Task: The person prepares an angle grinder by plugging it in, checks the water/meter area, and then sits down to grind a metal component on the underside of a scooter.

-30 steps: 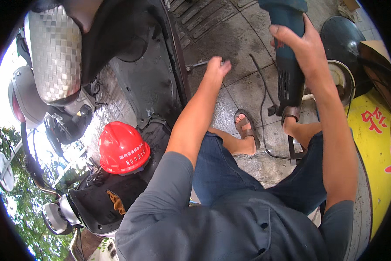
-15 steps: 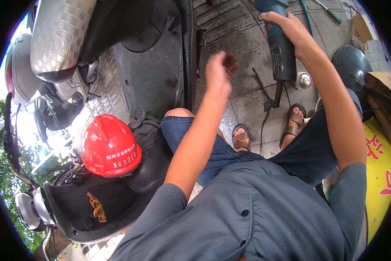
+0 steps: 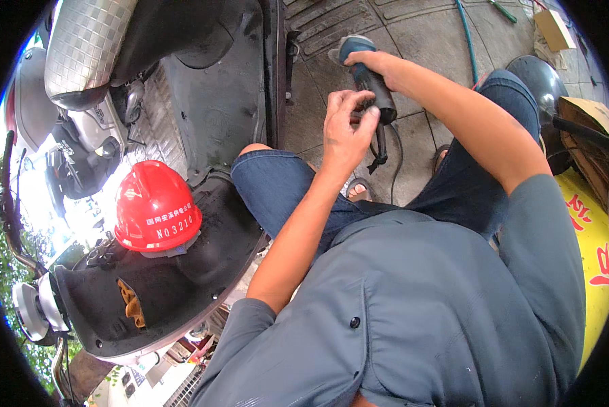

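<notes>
An angle grinder (image 3: 363,76) with a blue front and a black rear body is held in the air, a little beyond my knees. My right hand (image 3: 377,62) wraps around its front part, just behind the round head. At the rear end of the body, my left hand (image 3: 347,125) has curled fingers and thumb against the black casing. The fingertips partly blend with the dark body. A black power cord (image 3: 380,146) hangs from the grinder's back end toward the ground.
A scooter with a dark footboard (image 3: 216,102) stands at my left. It carries a red hard hat (image 3: 156,209) and a brown glove-like item (image 3: 131,304). At right are a round black mirror (image 3: 538,78), cardboard (image 3: 585,132) and a yellow sign (image 3: 579,210). A blue hose (image 3: 468,41) crosses the paving.
The grinder has moved left and nearer to me in my right hand, and tilted. My left hand, apart from it before, now meets its rear body. My right knee has shifted up.
</notes>
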The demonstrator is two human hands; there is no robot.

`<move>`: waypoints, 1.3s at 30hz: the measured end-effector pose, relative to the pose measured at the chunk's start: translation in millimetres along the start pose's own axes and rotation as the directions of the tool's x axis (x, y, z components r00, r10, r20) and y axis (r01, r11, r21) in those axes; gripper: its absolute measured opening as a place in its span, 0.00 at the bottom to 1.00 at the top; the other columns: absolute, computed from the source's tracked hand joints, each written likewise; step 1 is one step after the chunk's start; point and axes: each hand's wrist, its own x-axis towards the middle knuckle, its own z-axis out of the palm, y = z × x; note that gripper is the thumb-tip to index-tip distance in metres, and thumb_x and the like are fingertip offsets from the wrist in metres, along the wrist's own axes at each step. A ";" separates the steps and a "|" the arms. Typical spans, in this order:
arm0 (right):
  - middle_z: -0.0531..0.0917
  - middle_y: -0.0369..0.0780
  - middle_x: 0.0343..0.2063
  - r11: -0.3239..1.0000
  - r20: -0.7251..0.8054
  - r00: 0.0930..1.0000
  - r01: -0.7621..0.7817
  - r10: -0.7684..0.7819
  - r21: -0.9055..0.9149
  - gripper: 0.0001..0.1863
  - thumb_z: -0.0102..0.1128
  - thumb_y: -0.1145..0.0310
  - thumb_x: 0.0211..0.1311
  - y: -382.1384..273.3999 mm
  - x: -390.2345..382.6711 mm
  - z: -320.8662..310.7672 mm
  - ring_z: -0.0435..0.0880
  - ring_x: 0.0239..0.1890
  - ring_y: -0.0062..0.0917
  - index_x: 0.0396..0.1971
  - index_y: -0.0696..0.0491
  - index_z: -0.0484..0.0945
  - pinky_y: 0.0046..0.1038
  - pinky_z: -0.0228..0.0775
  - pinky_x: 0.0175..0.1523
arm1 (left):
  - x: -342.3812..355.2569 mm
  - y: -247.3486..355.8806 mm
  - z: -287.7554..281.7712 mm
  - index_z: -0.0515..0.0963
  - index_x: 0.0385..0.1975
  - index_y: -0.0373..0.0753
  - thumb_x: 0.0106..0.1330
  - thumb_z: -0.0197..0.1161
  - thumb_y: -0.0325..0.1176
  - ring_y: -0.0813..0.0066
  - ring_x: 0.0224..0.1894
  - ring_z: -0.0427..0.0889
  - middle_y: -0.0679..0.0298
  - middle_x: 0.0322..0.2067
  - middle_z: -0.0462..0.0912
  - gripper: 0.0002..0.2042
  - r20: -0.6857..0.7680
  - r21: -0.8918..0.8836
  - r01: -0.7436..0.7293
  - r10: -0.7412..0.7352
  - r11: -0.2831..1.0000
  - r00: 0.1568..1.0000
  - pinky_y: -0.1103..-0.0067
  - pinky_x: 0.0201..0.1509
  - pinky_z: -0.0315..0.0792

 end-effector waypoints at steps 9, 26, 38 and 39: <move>0.78 0.39 0.24 0.987 0.159 0.974 -0.160 0.162 -0.026 0.19 0.68 0.55 0.44 10.0 13.8 15.2 0.77 0.22 0.28 0.29 0.53 0.73 0.31 0.73 0.29 | 11.3 16.6 3.5 0.79 0.35 0.41 0.46 0.67 0.28 0.59 0.39 0.78 0.59 0.38 0.75 0.13 0.049 0.474 -0.226 0.230 0.851 0.972 0.71 0.39 0.74; 0.79 0.47 0.33 0.994 -0.043 0.999 0.007 -0.012 -0.108 0.26 0.70 0.62 0.41 28.5 -0.5 9.9 0.79 0.32 0.33 0.38 0.64 0.75 0.36 0.73 0.37 | -3.6 -13.6 21.2 0.65 0.52 0.34 0.43 0.75 0.35 0.66 0.45 0.73 0.57 0.49 0.62 0.35 0.095 0.200 0.197 -0.220 0.960 0.971 0.73 0.46 0.74; 0.81 0.47 0.32 0.895 0.103 0.956 -0.214 0.273 -0.391 0.24 0.67 0.52 0.43 4.0 1.4 70.7 0.80 0.29 0.38 0.36 0.53 0.77 0.46 0.72 0.35 | 28.6 -64.7 8.0 0.65 0.54 0.39 0.58 0.55 0.65 0.62 0.47 0.78 0.56 0.45 0.76 0.36 0.334 -0.856 0.508 -0.648 0.095 0.685 0.66 0.49 0.76; 0.81 0.47 0.32 0.897 0.101 0.964 -0.188 0.246 -0.400 0.24 0.67 0.52 0.43 0.5 0.2 72.9 0.80 0.29 0.39 0.37 0.53 0.77 0.47 0.71 0.35 | 32.6 -66.6 12.1 0.65 0.54 0.39 0.58 0.54 0.66 0.61 0.45 0.79 0.56 0.45 0.76 0.36 0.310 -0.876 0.477 -0.678 0.068 0.666 0.65 0.47 0.76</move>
